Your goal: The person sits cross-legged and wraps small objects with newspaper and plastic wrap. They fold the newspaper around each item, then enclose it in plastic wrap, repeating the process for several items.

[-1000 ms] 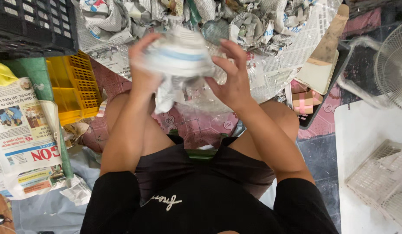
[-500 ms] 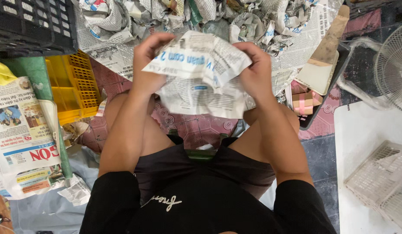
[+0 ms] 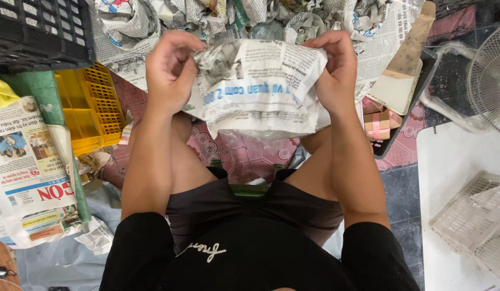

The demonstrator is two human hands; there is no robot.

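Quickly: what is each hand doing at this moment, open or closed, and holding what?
Left hand: closed, gripping the left edge of the newspaper bundle.
Right hand: closed, gripping its right edge.

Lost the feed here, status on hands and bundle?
Left hand and right hand both gripping newspaper bundle, held above lap. Nothing in the way.

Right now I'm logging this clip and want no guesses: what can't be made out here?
Head view only:
- What the newspaper bundle wraps: paper covers it.
- Left hand and right hand fingertips: tucked into the paper's folds.
- Fan and white basket: cut off by the right edge.
- Black crate: cut off at top left.
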